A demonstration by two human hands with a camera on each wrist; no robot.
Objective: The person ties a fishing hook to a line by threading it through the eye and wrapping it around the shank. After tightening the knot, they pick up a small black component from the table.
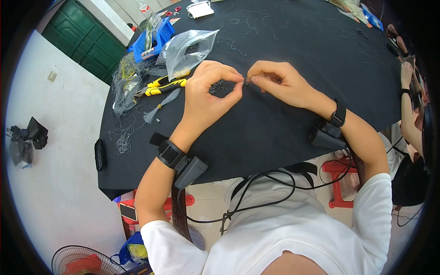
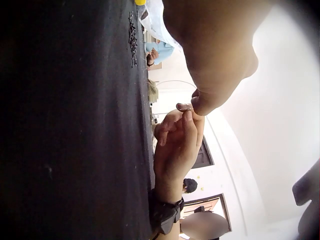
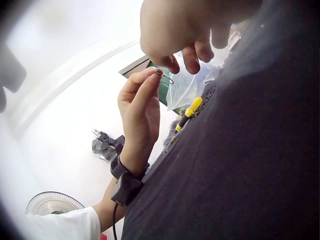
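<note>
My left hand [image 1: 201, 94] pinches a small dark hook-shaped wire [image 3: 171, 80] between thumb and index finger, above the black cloth. Facing it, my right hand [image 1: 286, 85] has its thumb and index finger brought together at the same wire, the other fingers curled under. The fingertips of both hands nearly meet and hide most of the piece. Beneath the left hand lies a loose pile of small dark wire pieces [image 1: 219, 86]. Yellow-and-black pliers [image 1: 166, 87] and a tied bundle of grey thread [image 1: 161, 106] lie just left of that hand.
A clear plastic bag [image 1: 188, 50] and a blue bin [image 1: 158, 39] stand beyond the left hand. Tangled grey thread [image 1: 126, 85] covers the table's left side. Red scissors [image 1: 173, 11] lie at the back. Black cables [image 1: 256, 206] hang across the lap. Another person's arm [image 1: 407, 75] is at the right.
</note>
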